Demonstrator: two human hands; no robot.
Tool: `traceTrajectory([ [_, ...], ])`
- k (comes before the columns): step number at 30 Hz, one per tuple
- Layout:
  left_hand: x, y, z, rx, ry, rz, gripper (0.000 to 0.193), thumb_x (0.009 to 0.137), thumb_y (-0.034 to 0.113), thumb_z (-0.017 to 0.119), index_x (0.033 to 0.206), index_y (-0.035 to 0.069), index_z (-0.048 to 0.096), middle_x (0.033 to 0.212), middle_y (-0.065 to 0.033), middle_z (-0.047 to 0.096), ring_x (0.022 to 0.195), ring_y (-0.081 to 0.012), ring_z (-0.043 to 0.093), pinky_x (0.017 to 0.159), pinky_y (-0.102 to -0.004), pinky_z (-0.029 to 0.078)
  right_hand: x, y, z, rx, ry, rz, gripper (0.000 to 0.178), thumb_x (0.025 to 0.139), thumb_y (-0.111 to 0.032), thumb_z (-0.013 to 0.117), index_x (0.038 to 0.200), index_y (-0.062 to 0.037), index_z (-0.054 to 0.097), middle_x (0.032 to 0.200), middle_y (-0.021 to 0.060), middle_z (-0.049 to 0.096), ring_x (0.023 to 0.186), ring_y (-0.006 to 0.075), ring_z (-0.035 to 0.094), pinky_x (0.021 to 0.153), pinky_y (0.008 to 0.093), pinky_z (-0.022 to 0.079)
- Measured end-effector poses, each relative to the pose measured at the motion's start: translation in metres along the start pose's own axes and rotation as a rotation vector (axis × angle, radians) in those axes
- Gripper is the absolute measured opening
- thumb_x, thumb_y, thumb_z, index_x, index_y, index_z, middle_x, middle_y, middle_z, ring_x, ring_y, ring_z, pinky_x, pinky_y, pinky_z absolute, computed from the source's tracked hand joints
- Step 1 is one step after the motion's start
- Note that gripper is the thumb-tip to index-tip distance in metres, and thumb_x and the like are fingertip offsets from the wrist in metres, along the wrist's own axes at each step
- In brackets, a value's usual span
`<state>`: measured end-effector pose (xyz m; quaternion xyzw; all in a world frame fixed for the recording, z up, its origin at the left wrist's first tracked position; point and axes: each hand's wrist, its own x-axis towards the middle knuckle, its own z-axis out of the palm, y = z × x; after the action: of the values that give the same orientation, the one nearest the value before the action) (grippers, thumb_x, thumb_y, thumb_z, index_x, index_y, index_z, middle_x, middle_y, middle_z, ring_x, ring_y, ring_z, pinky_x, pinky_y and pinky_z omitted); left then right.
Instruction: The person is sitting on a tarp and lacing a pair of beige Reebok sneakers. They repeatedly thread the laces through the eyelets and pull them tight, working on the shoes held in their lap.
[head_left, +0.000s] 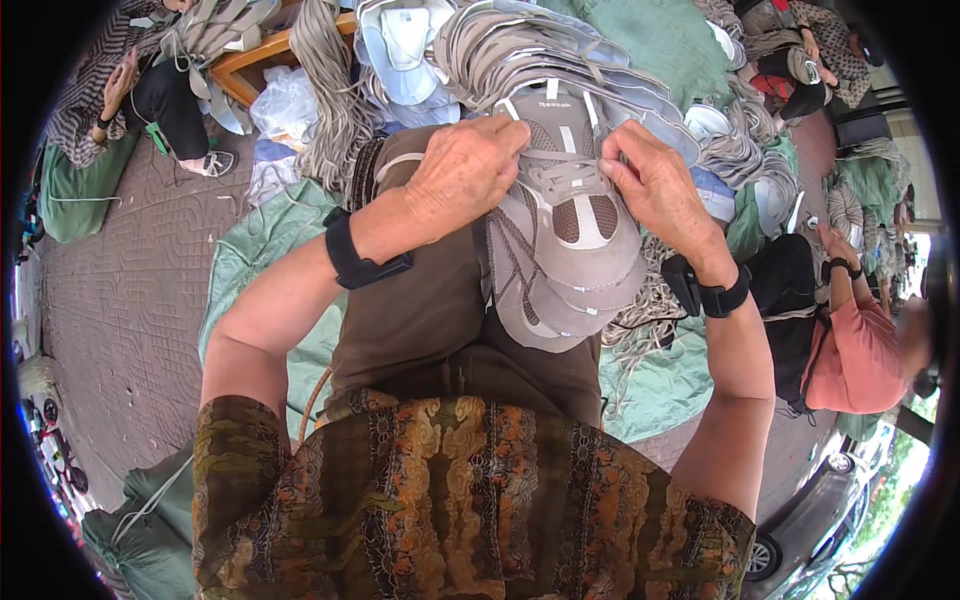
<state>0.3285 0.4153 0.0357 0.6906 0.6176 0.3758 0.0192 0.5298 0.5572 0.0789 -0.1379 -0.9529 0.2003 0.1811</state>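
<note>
Left hand (465, 170), lace (560, 156), grey shoe upper (580, 217), right hand (655, 180): a pinch at either side.
The left fingers look pressed together on the lace; the upper lies between and below both sets of fingers; the right thumb and forefinger are clamped on the lace too. An uneven pull could skew the lacing, a weak pinch could let it slip, and loose laces (650, 320) below the right fingers might snag.

"Is your shoe piece (577, 195), between one and two o'clock, all one stuff?"
"No, yours has holey mesh (566, 219) and smooth, dull panels (602, 272)."
"And between ten and eleven?"
"You've a shiny, crinkly plastic bag (283, 104) and a smooth wooden frame (270, 50)."
</note>
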Motion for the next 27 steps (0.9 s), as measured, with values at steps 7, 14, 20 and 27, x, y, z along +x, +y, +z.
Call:
traceTrajectory([
  [7,-0.001,0.001,-0.006,-0.192,-0.058,-0.142,0.015,0.083,0.004,0.054,0.096,0.004,0.046,0.075,-0.0160,0.059,0.070,-0.0366,0.060,0.063,-0.0433,0.047,0.013,0.003,-0.025,0.700,-0.366,0.481,0.010,0.091,-0.017,0.060,0.091,-0.0094,0.053,0.067,-0.0060,0.048,0.053,0.0028,0.040,0.047,0.0194,0.031],
  [14,-0.003,-0.005,-0.007,-0.124,-0.055,-0.012,0.015,0.083,0.002,0.054,0.097,0.004,0.048,0.075,-0.0154,0.059,0.069,-0.0371,0.059,0.060,-0.0443,0.047,0.020,0.020,-0.028,0.307,-0.193,0.261,0.012,0.086,-0.010,0.064,0.094,-0.0042,0.057,0.071,-0.0031,0.053,0.065,0.0047,0.047,0.059,0.0200,0.039],
  [20,-0.020,-0.017,-0.031,-0.001,-0.140,0.016,0.012,0.084,0.000,0.056,0.096,0.002,0.057,0.088,-0.0151,0.062,0.076,-0.0377,0.061,0.065,-0.0410,0.050,0.007,0.033,-0.036,0.239,-0.266,0.198,0.012,0.088,-0.010,0.061,0.088,0.0020,0.062,0.077,-0.0013,0.060,0.070,0.0079,0.052,0.063,0.0248,0.043],
  [27,-0.041,-0.034,-0.067,0.151,-0.130,0.039,0.006,0.083,0.002,0.054,0.090,0.001,0.055,0.077,-0.0132,0.058,0.070,-0.0344,0.060,0.059,-0.0405,0.049,0.004,0.043,-0.084,0.449,-0.521,0.562,0.016,0.087,-0.019,0.058,0.085,-0.0075,0.069,0.065,-0.0021,0.059,0.050,0.0023,0.045,0.043,0.0206,0.032],
])
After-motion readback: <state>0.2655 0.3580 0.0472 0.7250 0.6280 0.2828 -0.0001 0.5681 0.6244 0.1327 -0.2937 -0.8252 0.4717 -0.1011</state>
